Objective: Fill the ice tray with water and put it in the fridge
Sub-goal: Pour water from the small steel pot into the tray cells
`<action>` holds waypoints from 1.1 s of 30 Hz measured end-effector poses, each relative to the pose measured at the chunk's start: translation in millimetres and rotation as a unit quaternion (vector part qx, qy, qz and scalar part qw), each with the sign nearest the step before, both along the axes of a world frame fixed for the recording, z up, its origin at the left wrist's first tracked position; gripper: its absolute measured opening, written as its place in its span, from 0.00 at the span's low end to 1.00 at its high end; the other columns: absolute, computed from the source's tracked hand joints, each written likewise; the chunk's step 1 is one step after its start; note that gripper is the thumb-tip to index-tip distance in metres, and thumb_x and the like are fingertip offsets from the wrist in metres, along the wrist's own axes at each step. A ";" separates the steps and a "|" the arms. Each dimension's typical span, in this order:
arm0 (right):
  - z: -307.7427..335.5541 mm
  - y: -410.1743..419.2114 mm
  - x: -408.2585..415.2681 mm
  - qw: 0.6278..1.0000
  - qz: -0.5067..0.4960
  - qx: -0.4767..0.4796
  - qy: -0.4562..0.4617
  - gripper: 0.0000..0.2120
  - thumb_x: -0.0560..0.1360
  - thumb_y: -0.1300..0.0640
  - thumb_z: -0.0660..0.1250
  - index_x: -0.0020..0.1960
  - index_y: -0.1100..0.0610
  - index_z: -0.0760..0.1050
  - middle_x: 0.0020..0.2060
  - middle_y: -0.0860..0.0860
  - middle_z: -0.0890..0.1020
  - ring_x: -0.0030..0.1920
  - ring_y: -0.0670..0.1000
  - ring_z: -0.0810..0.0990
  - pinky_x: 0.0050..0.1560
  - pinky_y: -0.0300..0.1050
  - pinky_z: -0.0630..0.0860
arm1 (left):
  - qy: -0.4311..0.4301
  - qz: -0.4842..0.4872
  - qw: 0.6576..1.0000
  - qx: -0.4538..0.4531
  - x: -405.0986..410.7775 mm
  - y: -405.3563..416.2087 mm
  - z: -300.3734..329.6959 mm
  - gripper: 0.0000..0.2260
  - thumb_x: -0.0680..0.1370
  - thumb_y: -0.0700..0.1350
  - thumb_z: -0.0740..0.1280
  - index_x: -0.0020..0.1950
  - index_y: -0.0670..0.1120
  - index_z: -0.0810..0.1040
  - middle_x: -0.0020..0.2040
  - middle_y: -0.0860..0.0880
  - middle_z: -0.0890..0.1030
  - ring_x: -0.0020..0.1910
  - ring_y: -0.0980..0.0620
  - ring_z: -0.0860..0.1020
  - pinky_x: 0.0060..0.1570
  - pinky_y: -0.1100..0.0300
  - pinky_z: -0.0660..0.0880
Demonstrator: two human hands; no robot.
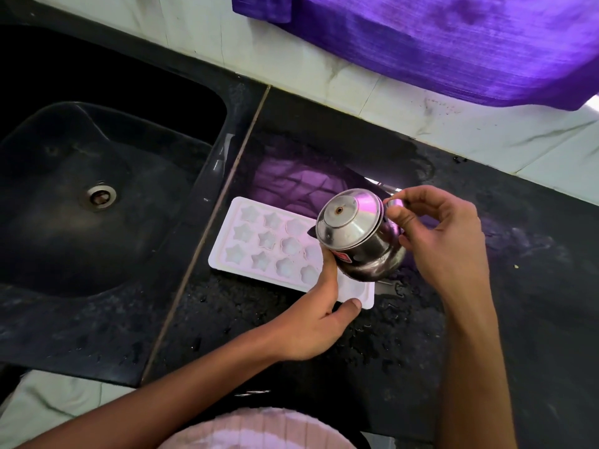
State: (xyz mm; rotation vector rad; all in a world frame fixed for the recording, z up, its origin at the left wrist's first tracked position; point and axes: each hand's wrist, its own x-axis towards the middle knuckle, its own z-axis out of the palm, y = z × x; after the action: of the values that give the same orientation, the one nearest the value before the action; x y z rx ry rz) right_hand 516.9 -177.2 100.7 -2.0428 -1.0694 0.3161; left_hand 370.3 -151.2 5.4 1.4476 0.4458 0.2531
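Black stone counter [324, 345] fills most of the head view, wet in patches and speckled with droplets, with a dark sink [97, 196] set into it at the left and pale wall tiles [421, 102] running along the back. A purple cloth [453, 43] hangs over the tiles at the upper right, and its colour is mirrored in the wet stone below.

A white ice tray [259, 244] with star and flower moulds is laid flat on the counter just right of the sink's edge, its long axis running from upper left, near the sink, to lower right, toward the person. Whether water is already held in the moulds cannot be told.

The near right end of the tray is reached by the left hand [319, 325], which comes in from the lower left; its thumb is pressed at the tray's near corner and its fingers rise against the side of a small steel pot [359, 238]. The pot, lidded, is held above the tray's right end and tipped toward the left, so its lid faces the camera. No stream of water is seen.

The right hand [444, 241] comes in from the lower right, forearm nearly upright in the picture, fingers curled round the pot's far side where a handle seems to be pinched.

Judged from this, pouring is the step in hand, and the unfilled length of tray lies away to the upper left of both hands
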 end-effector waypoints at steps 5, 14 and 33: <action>3.7 -0.7 -4.3 1.000 -0.002 0.000 -0.017 0.05 0.71 0.53 0.72 0.43 0.43 0.79 0.38 0.40 0.82 0.41 0.42 0.81 0.47 0.53 0.81 | -0.012 0.000 1.000 -0.012 0.5 1.2 -1.0 0.40 0.77 0.46 0.58 0.74 0.54 0.28 0.66 0.78 0.40 0.67 0.79 0.44 0.60 0.83 0.51; 7.5 -0.3 -8.2 0.999 -0.006 -0.012 -0.034 0.04 0.71 0.52 0.72 0.45 0.44 0.80 0.40 0.40 0.82 0.42 0.42 0.81 0.48 0.53 0.81 | -0.010 -0.003 1.000 -0.014 1.9 1.6 -3.2 0.40 0.77 0.47 0.59 0.75 0.54 0.31 0.67 0.77 0.42 0.67 0.80 0.46 0.60 0.81 0.54; -1.1 -8.0 -0.6 1.000 -0.003 0.014 0.001 0.07 0.74 0.55 0.69 0.42 0.43 0.78 0.37 0.42 0.82 0.41 0.46 0.82 0.46 0.58 0.80 | 0.010 0.001 0.998 0.057 -0.7 0.2 13.0 0.41 0.81 0.40 0.59 0.71 0.50 0.24 0.64 0.74 0.32 0.69 0.76 0.38 0.73 0.64 0.51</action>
State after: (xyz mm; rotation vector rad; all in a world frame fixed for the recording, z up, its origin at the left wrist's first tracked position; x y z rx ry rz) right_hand 516.3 -185.2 99.6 -2.0196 -1.0613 0.2974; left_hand 369.6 -151.0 18.4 1.5618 0.4548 0.2692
